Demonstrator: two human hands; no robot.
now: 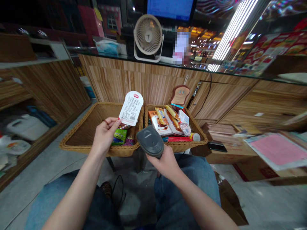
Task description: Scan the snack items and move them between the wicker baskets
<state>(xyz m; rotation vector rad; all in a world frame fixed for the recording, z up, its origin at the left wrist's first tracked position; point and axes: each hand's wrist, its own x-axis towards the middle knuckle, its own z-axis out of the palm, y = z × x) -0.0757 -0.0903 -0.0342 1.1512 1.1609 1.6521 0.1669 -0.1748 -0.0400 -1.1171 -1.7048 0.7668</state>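
My left hand (107, 131) pinches the lower corner of a white, round-topped package card (131, 108) with a red logo, small print and a barcode facing me. It is held over the left wicker basket (79, 127), where a green packet (119, 136) and a purple-wrapped item (129, 141) lie. In my right hand (165, 161) is a dark grey barcode scanner (150, 141), its head close to the card's lower edge and apart from it. The right wicker basket (203, 139) holds several snacks, among them a white-and-orange box (161, 125) and yellow wrapped bars (161, 115).
Behind the baskets rises a wood-panelled counter (115, 78) carrying a fan (148, 35) and a monitor (170, 9). Cardboard boxes (223, 156) at right bear a black phone-like object (217, 146) and a pink sheet (279, 148). A white jug (27, 127) sits on the left shelf.
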